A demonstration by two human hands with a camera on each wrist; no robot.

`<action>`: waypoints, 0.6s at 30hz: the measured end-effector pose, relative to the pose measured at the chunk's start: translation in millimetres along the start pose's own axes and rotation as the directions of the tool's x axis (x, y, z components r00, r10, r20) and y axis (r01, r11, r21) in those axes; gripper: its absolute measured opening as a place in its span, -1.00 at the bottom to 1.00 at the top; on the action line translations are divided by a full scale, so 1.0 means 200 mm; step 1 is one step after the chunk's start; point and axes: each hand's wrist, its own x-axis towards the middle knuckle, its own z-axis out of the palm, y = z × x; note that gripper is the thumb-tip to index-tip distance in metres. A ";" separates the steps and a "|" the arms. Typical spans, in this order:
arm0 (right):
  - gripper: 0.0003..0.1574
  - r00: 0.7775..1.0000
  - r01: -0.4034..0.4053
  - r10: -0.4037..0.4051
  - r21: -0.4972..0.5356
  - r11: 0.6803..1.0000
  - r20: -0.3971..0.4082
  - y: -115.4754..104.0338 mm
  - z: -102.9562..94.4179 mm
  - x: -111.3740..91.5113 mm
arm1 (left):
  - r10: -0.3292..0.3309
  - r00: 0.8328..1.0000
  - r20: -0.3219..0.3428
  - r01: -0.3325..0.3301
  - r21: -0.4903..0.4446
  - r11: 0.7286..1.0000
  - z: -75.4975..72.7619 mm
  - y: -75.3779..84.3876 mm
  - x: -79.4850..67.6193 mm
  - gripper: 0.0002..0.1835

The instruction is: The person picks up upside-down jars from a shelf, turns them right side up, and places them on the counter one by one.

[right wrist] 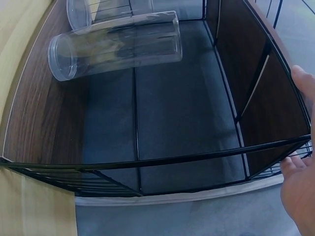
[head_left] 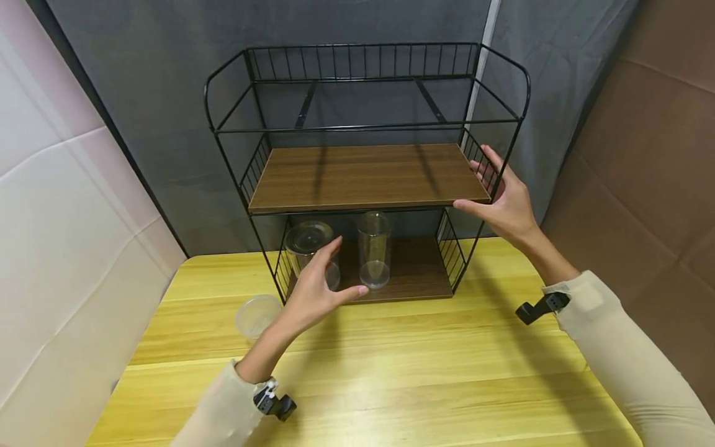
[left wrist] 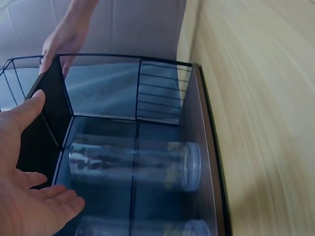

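Note:
A black wire rack with brown wood-grain boards stands at the back of the table; its middle board [head_left: 363,177] spans the width. At the rack's right side, my right hand [head_left: 512,208] grips the frame at the middle board's end, thumb on the front corner and fingers behind the side wires. On the lower board [head_left: 418,267] are a tall clear jar [head_left: 374,251] and a wider clear jar [head_left: 307,239] to its left. My left hand [head_left: 313,292] is held in front of them, thumb and fingers spread apart with nothing between; it partly hides the wide jar.
A round clear lid-like piece [head_left: 258,315] lies on the yellow wooden table [head_left: 402,372], left of the left hand. The rack's top tier [head_left: 363,128] is a bare wire frame with two crossbars. Grey cloth [head_left: 357,22] hangs behind, with panels at both sides.

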 end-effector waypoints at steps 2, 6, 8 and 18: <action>0.31 1.000 -0.004 0.004 0.006 1.000 -0.005 0.00 0.00 0.00 | -0.022 1.000 0.000 0.022 -0.004 1.000 0.02 0.01 0.02 0.18; 0.27 1.000 -0.013 0.013 0.017 1.000 -0.012 -0.01 0.00 0.00 | -0.069 0.998 -0.005 0.069 -0.010 0.998 0.07 0.02 0.06 0.20; 0.26 1.000 -0.010 0.010 0.037 0.999 -0.012 -0.01 0.00 0.01 | -0.091 0.996 -0.010 0.091 -0.011 0.996 0.09 0.02 0.09 0.20; 0.26 1.000 0.003 -0.002 0.097 0.995 -0.009 -0.01 0.00 0.01 | -0.131 0.988 -0.085 0.128 -0.033 0.991 0.18 0.00 0.18 0.23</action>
